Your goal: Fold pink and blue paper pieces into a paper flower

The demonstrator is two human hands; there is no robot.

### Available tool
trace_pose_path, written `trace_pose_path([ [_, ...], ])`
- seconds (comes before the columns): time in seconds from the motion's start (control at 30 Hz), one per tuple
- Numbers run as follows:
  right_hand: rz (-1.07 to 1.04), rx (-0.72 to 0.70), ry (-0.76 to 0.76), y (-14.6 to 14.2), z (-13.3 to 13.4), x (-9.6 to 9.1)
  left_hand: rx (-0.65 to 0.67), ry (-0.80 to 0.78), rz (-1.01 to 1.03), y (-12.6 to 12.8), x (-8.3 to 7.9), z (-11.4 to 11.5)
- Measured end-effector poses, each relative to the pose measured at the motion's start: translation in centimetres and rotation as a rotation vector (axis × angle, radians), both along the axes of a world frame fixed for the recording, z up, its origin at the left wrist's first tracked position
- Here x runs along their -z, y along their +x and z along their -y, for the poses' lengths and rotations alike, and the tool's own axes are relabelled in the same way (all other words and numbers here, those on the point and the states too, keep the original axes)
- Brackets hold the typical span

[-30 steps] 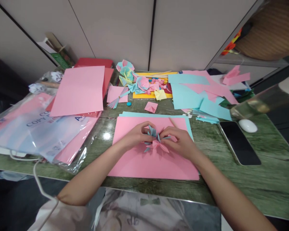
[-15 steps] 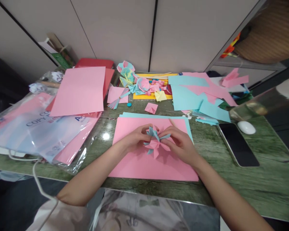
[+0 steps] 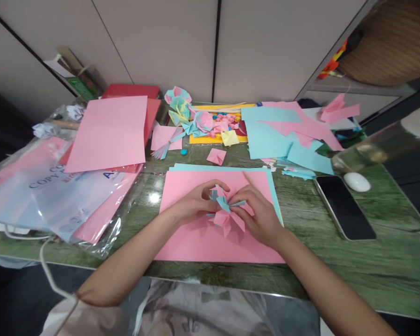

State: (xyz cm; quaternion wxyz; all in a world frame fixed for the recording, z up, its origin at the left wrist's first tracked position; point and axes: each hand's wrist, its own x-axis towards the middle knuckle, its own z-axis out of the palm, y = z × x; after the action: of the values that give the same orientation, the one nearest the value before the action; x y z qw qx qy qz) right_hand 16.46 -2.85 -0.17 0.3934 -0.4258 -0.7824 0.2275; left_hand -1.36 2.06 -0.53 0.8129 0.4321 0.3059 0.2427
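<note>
A folded paper flower (image 3: 224, 219) with pink and light-blue petals is held between my two hands, over a pink sheet of paper (image 3: 210, 247). My left hand (image 3: 199, 199) grips its left side, with fingers curled around the upper edge. On the right, my right hand (image 3: 257, 210) pinches a blue petal between thumb and fingers. Parts of the flower are hidden behind my fingers. Blue paper shows from under the pink sheet at its back and right edges. Just beyond the stack lies a small folded pink square (image 3: 216, 156).
Finished paper flowers (image 3: 203, 121) and small pompoms (image 3: 227, 120) lie at the back on a yellow sheet. A plastic paper pack (image 3: 73, 196) covers the left side. Blue paper scraps (image 3: 273, 140), a phone (image 3: 345, 207) and a white mouse-shaped object (image 3: 357, 182) are on the right.
The view has shifted slightly. Both hands still hold the flower; my right hand's fingers have closed in on a blue petal near the centre, and the flower has turned a little.
</note>
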Motion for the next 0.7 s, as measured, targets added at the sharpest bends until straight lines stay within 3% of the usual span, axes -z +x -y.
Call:
trace_pose_path([
  [0.1,0.011,0.102,0.05,0.2,-0.3,0.2,-0.119,0.056,-0.014,0.3,-0.1,0.2],
  [0.17,0.043,0.164,0.078,0.3,-0.6,0.5,-0.28,0.153,-0.06,0.4,-0.1,0.4],
  [0.27,0.078,0.2,0.098,0.5,-1.0,1.0,-0.546,0.477,-0.212,0.5,-0.4,1.0],
  [0.3,0.079,0.2,0.104,0.5,-1.0,1.1,-0.563,0.614,-0.281,0.4,-0.6,1.2],
  [0.37,0.075,0.193,0.121,0.6,-1.1,1.3,-0.463,0.852,-0.378,0.3,-1.1,1.6],
  [0.43,0.082,0.181,0.143,0.6,-1.0,1.4,-0.387,0.967,-0.455,0.3,-1.5,1.9],
  [0.7,0.105,0.167,0.155,0.5,-1.0,1.6,-0.302,1.064,-0.513,0.6,-1.2,2.2],
])
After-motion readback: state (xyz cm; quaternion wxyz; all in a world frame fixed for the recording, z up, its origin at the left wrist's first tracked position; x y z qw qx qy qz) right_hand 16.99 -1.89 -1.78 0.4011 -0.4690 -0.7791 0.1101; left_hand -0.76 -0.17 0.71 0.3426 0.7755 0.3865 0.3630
